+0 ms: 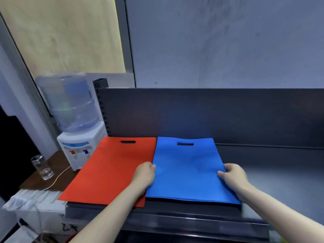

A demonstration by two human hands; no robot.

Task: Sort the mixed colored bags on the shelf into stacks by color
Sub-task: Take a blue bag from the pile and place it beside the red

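1. Blue bags (187,169) lay flat on the grey shelf (271,176), at 6 o'clock from view centre. Layered edges showed at the handle cut-out and along the near edge, so it was a stack.
2. The stack's handle slot pointed to 12 o'clock, toward the shelf's back panel (210,116). Its near edge sat at the shelf's front lip.
3. Red bag (112,169) lay flat at 9 o'clock of the blue bags, with the long edges just beside each other. Its handle slot also pointed to 12 o'clock. Couldn't tell whether more bags lay under it.
4. Left hand (144,174) gripped the blue bags' 9 o'clock edge, fingers curled at the edge. The wrist lay over the red bag's near right corner.
5. Right hand (233,176) gripped the 3 o'clock edge, thumb on top of the stack and fingers wrapped at the edge.
6. Water dispenser (78,148) stood at 10 o'clock of the red bag on a brown tabletop (57,160), with a clear bottle (70,100) on top. It had one red tap and one blue tap, and text on its blue label strip was too small to read.
7. A glass (42,167) stood upright at 8 o'clock of the dispenser, and a white cable (57,178) ran past it.
8. Dark handwriting (68,228) showed at 7 o'clock of the frame, not legible.
9. No brand or print was visible on any bag.
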